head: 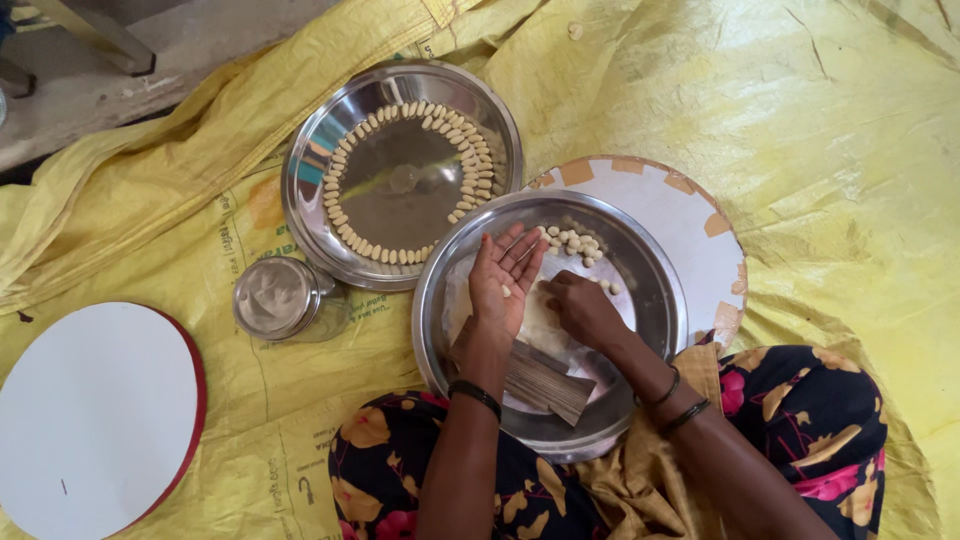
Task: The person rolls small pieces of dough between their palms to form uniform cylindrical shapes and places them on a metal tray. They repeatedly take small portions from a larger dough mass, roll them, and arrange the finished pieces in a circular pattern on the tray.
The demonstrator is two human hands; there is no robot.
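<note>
My left hand [503,278] is held palm up over a steel plate [655,290] on my lap, with one small pale dough piece [506,291] lying on the palm. My right hand [582,310] rests fingers-down on a flat sheet of pale dough [541,325] in that plate, beside the left hand. A cluster of small shaped dough pieces [575,243] lies at the plate's far side. A ridged wooden comb-like board [543,381] leans in the plate under my left wrist.
A second steel plate [310,215] further away holds a ring of several shaped pieces [470,160]. A small steel container of flour [276,297] stands to the left. A round white board with red rim [95,415] lies at left; another round board [690,225] sits under my plate. Yellow sacking [820,150] covers the floor.
</note>
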